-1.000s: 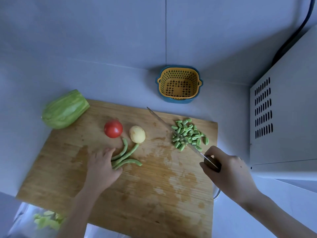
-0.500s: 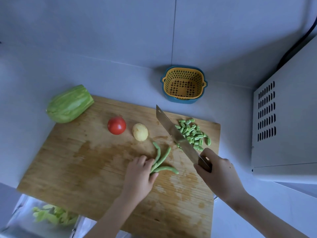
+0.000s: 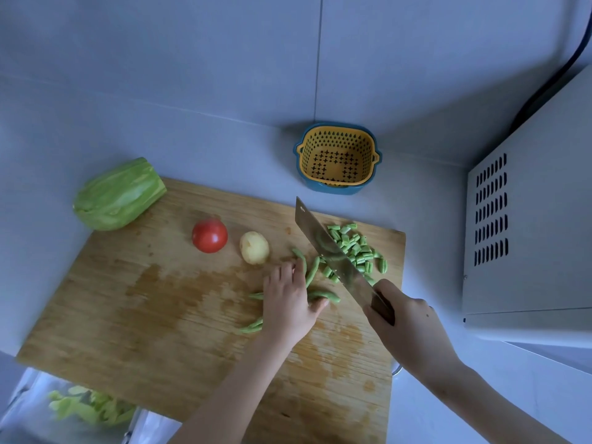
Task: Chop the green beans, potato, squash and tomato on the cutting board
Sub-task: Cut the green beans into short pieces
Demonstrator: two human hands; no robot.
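My left hand (image 3: 288, 302) lies flat on the whole green beans (image 3: 312, 270) right of the cutting board's (image 3: 128, 315) middle, fingers nearly straight, pressing them down. Two beans run lengthwise toward the board's far edge, one points right, and more ends poke out at the near left of my palm. My right hand (image 3: 407, 328) grips the knife (image 3: 333, 257) at the board's right edge, fingers wrapped round the handle; the blade slants far-left, between the whole beans and the chopped bean pieces (image 3: 355, 248) in the far right corner. The potato (image 3: 254, 247) and tomato (image 3: 209, 235) sit toward the far edge. The squash (image 3: 118, 193) lies at the far left corner, its long axis diagonal.
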